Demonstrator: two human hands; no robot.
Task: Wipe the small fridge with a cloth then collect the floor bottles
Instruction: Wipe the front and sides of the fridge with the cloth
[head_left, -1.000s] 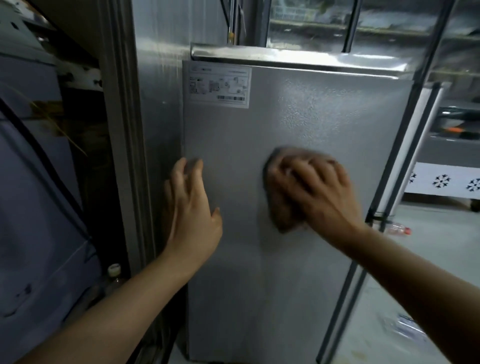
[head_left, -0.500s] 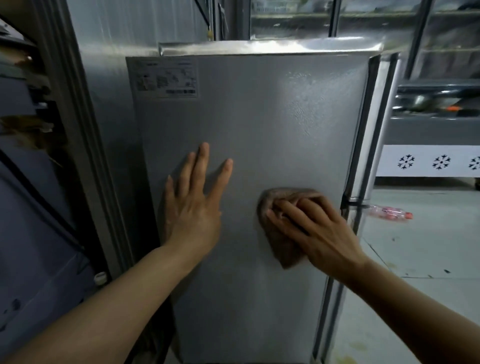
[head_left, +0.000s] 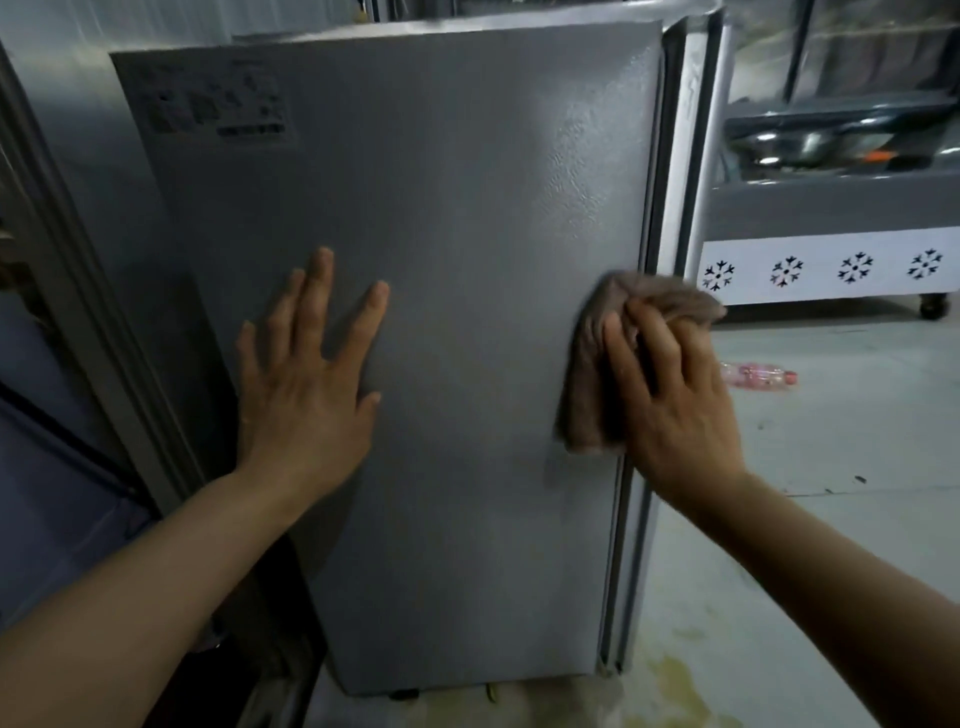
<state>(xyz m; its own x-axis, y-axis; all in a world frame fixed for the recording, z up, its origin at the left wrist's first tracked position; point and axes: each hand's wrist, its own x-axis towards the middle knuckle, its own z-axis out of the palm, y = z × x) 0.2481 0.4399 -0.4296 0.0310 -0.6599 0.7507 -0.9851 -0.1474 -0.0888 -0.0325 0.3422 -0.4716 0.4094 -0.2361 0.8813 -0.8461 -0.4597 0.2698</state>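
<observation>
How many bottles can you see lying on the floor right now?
1. A bottle lies on its side on the floor, right of the fridge and just past the right hand. Others may be hidden behind the fridge or out of view.

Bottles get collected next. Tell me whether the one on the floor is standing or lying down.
Lying down. The clear plastic bottle with a pink label and red cap rests on its side on the grey floor, cap pointing right.

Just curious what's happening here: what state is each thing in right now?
Fridge: upright, grey side panel facing the camera.
Cloth: bunched, pressed against the fridge's right edge.
Right hand: pressing the cloth.
Left hand: flat on the fridge, fingers spread.
Bottle: lying on the floor.
</observation>
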